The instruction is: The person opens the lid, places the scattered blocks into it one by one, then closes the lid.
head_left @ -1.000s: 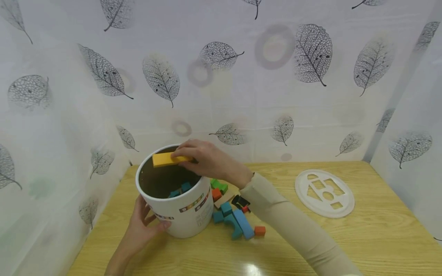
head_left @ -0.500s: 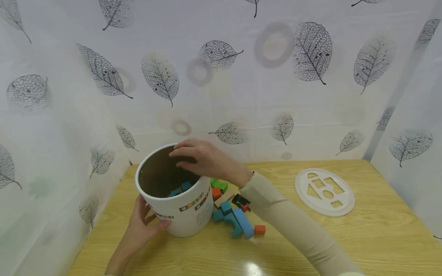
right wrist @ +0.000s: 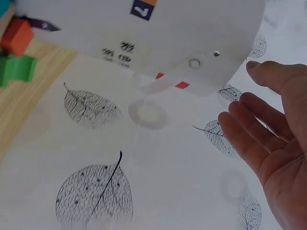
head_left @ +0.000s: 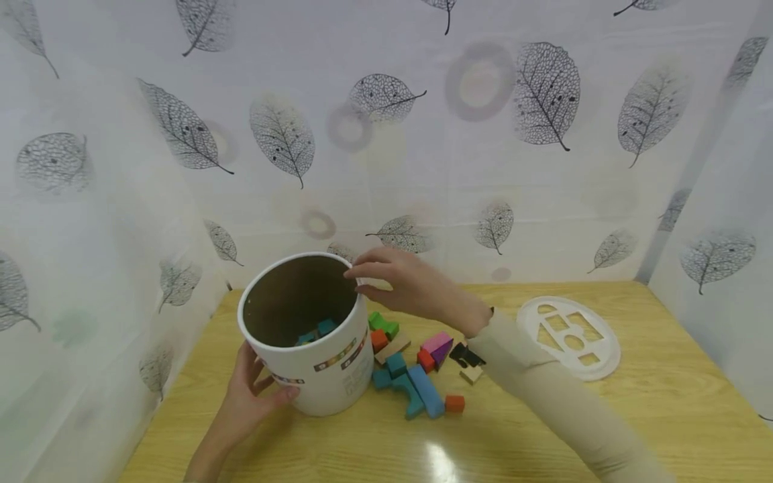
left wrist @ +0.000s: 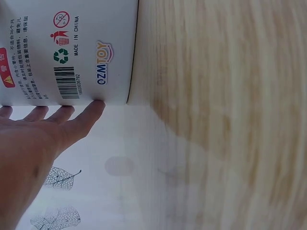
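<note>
White cylindrical toy bucket (head_left: 329, 386), printed sides, stands upright on table, L of centre, mouth up. Person's L hand (head_left: 247, 402) rests on bucket's outer wall, fingers at side + thumb at front, spread not clenched; prob. steadying it, since it looks too wide for a one-hand grasp. R hand (head_left: 401, 276) is at bucket's R rim, fingers loosely extended, holding nothing; rim contact can't tell in head view, but R wrist view shows a gap btw fingertips and bucket wall. A few teal wooden blocks (head_left: 326, 327) lie inside, low down; rest of contents hidden. Other blocks lie loose just R of bucket, prob. kept there for short reach: green notched block (head_left: 383, 326), long blue rectangular block (head_left: 427, 392), teal arch-shaped block (head_left: 413, 404), pink block (head_left: 436, 342), purple wedge block (head_left: 443, 353), small orange-red block (head_left: 455, 404) etc.; black item (head_left: 465, 354) near R forearm, ID unclear. Round translucent-white lid (head_left: 608, 352) w/ shape cutouts lies flat, well apart at far R, presumably off so mouth is unobstructed. Surface: light yellowish wood-grain table (head_left: 362, 453), bright glare spot near front. Room: whitish curtain (head_left: 447, 161) w/ dark skeleton-leaf print + faint rings, back and both sides; beige sleeve (head_left: 543, 396) on R arm.
</note>
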